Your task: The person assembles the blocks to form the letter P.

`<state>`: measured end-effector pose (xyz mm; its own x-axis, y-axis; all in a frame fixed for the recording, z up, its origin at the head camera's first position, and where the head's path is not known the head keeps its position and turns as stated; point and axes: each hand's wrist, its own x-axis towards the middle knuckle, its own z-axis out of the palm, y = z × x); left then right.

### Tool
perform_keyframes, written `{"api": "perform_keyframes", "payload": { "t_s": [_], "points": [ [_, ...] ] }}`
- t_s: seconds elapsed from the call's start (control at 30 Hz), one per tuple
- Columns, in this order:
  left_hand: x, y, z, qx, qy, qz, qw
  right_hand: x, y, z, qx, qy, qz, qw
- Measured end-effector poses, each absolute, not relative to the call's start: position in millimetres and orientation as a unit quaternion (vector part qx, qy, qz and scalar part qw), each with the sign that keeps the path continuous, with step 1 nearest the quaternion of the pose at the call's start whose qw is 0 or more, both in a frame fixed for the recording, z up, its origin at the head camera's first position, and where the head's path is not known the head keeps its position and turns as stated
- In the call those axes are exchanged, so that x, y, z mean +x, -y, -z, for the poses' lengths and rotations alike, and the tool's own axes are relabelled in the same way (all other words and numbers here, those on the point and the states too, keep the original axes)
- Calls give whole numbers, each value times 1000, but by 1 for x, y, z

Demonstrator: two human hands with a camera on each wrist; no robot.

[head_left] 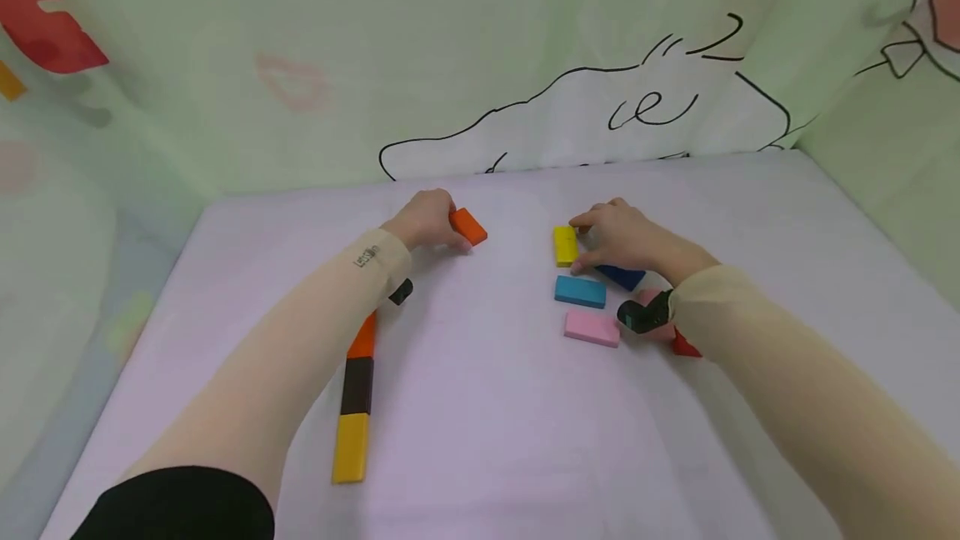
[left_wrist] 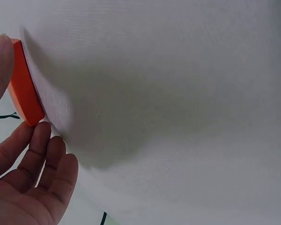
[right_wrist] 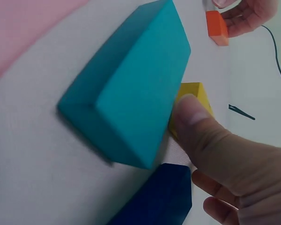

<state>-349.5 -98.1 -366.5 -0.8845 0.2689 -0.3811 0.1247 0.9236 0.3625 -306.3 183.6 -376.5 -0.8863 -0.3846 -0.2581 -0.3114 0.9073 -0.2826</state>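
On the left, an orange block (head_left: 468, 226) is being pinched between the thumb and fingers of the left hand (head_left: 425, 219), right on the tabletop (head_left: 480, 407). On the right, a yellow block (head_left: 565, 245) is being pinched by the thumb and curled fingers of the right hand (head_left: 622, 236). A teal block (head_left: 580, 291) is lying just below it, a dark blue block (head_left: 622, 277) is being partly covered by the hand, and a pink block (head_left: 592, 327) is lying nearest.

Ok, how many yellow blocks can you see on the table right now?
2. One yellow block lies flat under the right hand's fingertips, above the teal block. The other yellow block ends the row near the left forearm. Others may be hidden under the right wrist.
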Motion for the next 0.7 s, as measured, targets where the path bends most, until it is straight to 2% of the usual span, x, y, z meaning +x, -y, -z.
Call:
{"api": "perform_keyframes", "payload": {
  "t_s": [0.27,0.7],
  "points": [
    [-347,99,367,99,-958,-181,201,-308,-184,374,-156,-960,145,184],
    [-341,99,365,93,-959,-190,190,-306,-176,375,-161,-958,156,177]
  ]
}}
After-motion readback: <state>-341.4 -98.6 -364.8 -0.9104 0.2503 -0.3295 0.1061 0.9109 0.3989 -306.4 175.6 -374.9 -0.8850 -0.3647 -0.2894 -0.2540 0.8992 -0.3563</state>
